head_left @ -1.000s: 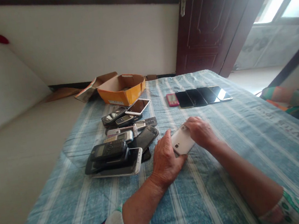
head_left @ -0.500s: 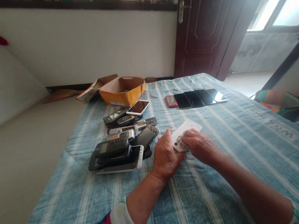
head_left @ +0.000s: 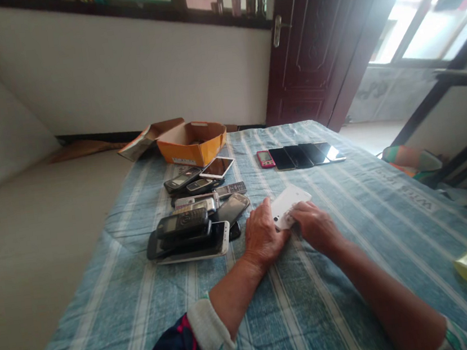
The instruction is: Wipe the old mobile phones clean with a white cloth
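Watching both hands working one white phone [head_left: 289,204] near the middle of the striped cloth [head_left: 359,296]. The left hand [head_left: 262,239] is curling around the phone's near left corner, and the right hand [head_left: 315,226] is closing its fingers over the near right edge. The phone is lying back-up, its far end angling toward the far right and sitting clear of both hands. I cannot tell whether it is resting flat on the cloth or tilting up a little off it.

To the left, a pile of phones [head_left: 196,216] is sitting close by, old keypad handsets stacked over larger slabs. Beyond it, at the far edge, an orange box [head_left: 192,142] is standing open. To the far right of the box, a row of phones [head_left: 299,155] is lying side by side, a small red one at its left end.

My read: I am looking at the handling step on a single phone drawn from the pile, with the row as the likely place for finished ones. The next move is calling for a firm pinch on the phone's long edges, then a lift clear of the cloth without brushing the pile.
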Available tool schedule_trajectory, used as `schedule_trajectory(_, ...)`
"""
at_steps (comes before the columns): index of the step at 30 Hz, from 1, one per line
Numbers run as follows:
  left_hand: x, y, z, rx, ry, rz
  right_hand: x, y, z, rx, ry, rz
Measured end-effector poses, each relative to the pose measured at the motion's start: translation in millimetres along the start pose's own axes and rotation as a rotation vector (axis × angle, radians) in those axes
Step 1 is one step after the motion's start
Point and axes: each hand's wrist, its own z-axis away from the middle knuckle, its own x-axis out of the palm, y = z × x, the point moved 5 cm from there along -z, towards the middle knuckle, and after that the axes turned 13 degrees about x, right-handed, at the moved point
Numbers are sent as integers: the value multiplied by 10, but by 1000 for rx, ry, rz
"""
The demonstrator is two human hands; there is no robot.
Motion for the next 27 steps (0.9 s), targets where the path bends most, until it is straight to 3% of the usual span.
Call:
schedule_trajectory(4, -3, 15, 5, -4, -3, -9, -7, 229, -124, 146, 37, 65)
schedule_trajectory(12, -2, 0, -1, 28, 7, 10, -8, -118, 47, -51, -7, -3)
schedule_trajectory(18, -13, 5, 1, 14, 20, 35, -32, 88, -48, 73, 29, 9)
schedule_trajectory(24, -39, -77, -26, -60, -27, 174, -41, -185, 74, -156, -65, -104)
schedule_trajectory(27, -41, -100, -33, -76, -80, 229, -27, -305, 72, -189, -75, -64)
